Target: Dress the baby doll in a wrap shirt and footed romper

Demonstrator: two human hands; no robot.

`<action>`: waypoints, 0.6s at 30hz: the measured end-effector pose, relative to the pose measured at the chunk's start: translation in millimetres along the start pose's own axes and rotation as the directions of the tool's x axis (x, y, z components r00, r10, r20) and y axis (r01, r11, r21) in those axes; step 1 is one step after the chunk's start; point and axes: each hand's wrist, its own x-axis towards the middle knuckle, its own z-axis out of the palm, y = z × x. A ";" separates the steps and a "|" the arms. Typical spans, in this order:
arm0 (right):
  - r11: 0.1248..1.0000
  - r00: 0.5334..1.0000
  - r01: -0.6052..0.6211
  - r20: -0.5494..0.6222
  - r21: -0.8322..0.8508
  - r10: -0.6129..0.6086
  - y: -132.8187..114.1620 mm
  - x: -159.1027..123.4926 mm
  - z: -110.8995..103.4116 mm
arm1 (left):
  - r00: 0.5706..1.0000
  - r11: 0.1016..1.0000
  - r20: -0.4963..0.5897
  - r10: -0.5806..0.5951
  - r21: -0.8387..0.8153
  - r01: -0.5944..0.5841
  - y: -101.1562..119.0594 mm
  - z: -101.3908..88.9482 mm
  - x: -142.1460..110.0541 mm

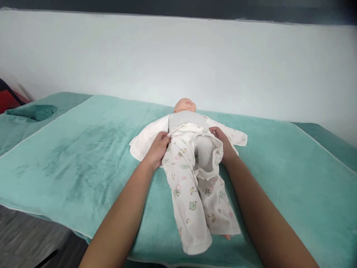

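A baby doll lies on its back on a teal towel, head away from me. It wears a grey body and white printed trousers pulled up to its waist. An open white top is spread under it. My left hand pinches the trousers' waistband at the doll's left-of-frame hip. My right hand grips the waistband on the other side. Both hands are closed on the fabric.
The towel covers a padded table against a pale wall. A folded teal cloth lies at the far left, with a red and dark object behind it. Grey floor shows at bottom left.
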 end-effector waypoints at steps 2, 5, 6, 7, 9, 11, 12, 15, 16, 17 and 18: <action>1.000 1.000 0.008 0.024 0.008 -0.008 -0.1 0.5 0.7 | 1.000 1.000 0.014 -0.005 -0.015 0.005 -2.1 -0.1 1.4; 0.999 0.999 0.017 0.044 0.035 -0.019 3.4 3.6 -0.4 | 0.999 0.999 0.043 -0.016 -0.049 0.018 -4.9 -0.9 3.0; 0.999 0.998 0.019 0.052 0.049 -0.022 5.1 4.8 -1.3 | 0.999 0.998 0.051 -0.013 -0.060 0.016 -5.5 -1.2 3.3; 0.998 0.998 0.020 0.059 0.060 -0.023 6.9 5.9 -2.5 | 0.998 0.997 0.060 -0.009 -0.070 0.013 -5.9 -1.6 3.5; 0.997 0.998 0.011 0.059 0.071 -0.015 9.7 7.5 -5.0 | 0.997 0.996 0.077 0.010 -0.091 -0.003 -6.2 -2.2 3.7; 0.997 0.998 -0.005 0.060 0.083 0.000 11.0 7.8 -7.5 | 0.995 0.993 0.094 0.032 -0.115 -0.021 -5.8 -2.9 3.4; 0.996 0.998 -0.011 0.061 0.090 0.006 11.2 7.6 -8.6 | 0.994 0.992 0.104 0.038 -0.127 -0.025 -5.4 -3.2 3.0; 0.995 0.998 -0.021 0.059 0.094 0.016 10.2 6.4 -10.3 | 0.989 0.989 0.143 0.036 -0.148 -0.015 -3.2 -4.2 0.8; 0.996 0.999 -0.024 0.049 0.087 0.019 9.7 6.1 -10.3 | 0.987 0.988 0.157 0.032 -0.153 -0.008 -2.4 -4.5 0.1; 0.997 0.999 -0.027 0.037 0.078 0.024 9.3 6.0 -10.1 | 0.985 0.987 0.169 0.031 -0.162 -0.003 -1.6 -4.8 -0.6; 0.997 0.999 -0.031 0.027 0.074 0.029 8.9 5.8 -9.6 | 0.984 0.985 0.178 0.032 -0.175 0.000 -0.9 -5.1 -1.0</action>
